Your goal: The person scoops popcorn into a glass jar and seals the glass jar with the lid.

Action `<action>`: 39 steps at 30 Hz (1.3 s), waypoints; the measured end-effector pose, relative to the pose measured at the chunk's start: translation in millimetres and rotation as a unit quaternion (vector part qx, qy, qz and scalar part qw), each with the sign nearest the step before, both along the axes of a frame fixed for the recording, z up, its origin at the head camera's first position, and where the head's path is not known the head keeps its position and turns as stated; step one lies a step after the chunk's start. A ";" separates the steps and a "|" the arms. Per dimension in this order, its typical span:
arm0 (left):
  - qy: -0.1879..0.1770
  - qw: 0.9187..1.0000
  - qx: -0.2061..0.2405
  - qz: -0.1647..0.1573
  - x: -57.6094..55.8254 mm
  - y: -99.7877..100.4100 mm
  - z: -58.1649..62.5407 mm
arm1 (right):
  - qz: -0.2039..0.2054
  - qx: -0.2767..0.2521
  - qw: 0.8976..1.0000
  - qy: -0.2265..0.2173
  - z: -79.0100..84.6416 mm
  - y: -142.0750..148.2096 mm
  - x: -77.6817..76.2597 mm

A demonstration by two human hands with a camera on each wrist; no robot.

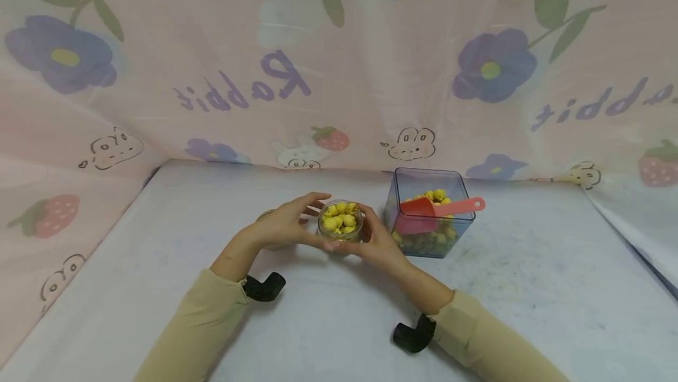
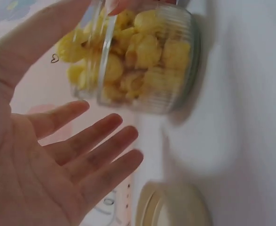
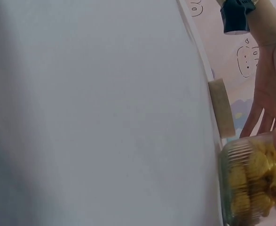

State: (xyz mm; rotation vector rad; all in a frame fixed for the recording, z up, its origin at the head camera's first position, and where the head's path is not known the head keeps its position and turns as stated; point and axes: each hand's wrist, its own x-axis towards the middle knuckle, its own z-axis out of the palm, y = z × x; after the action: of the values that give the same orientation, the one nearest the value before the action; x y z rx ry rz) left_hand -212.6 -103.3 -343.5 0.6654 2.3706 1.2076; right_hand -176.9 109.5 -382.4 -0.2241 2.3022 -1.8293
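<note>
A ribbed glass jar (image 1: 339,238) filled with yellow popcorn (image 1: 339,221) stands on the white table without a lid. My right hand (image 1: 380,245) holds it from the right, fingers around the far side and thumb at the front. On the jar's left, my left hand (image 1: 283,226) is spread. Its four fingers are straight and apart from the glass in the left wrist view, while the thumb reaches along the jar's near side. Behind the left hand lies a round beige lid (image 2: 175,205), mostly hidden in the head view.
To the right of the jar stands a clear bluish square container (image 1: 431,246) with more popcorn inside. A pink scoop (image 1: 458,208) rests in it, handle over the rim. A printed pink curtain (image 1: 360,93) hangs behind and left of the table.
</note>
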 end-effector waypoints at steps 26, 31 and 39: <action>0.135 0.979 -0.130 0.084 15.7 -57.3 -2.1 | -0.009 -0.003 1.000 -0.027 2.5 -0.6 0.2; 0.127 0.978 -0.137 0.094 14.8 -64.7 -10.1 | -0.007 -0.001 1.000 -0.027 3.0 -1.5 0.2; 0.104 0.981 -0.130 0.098 14.4 -74.2 -19.3 | -0.001 0.009 1.000 -0.030 1.1 -0.8 -1.3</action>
State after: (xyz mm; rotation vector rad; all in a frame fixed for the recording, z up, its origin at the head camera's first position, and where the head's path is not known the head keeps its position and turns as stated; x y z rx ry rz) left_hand -198.3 -177.5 -362.9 0.5030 2.7613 0.9140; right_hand -178.2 108.7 -381.4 -0.1624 2.2767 -1.7908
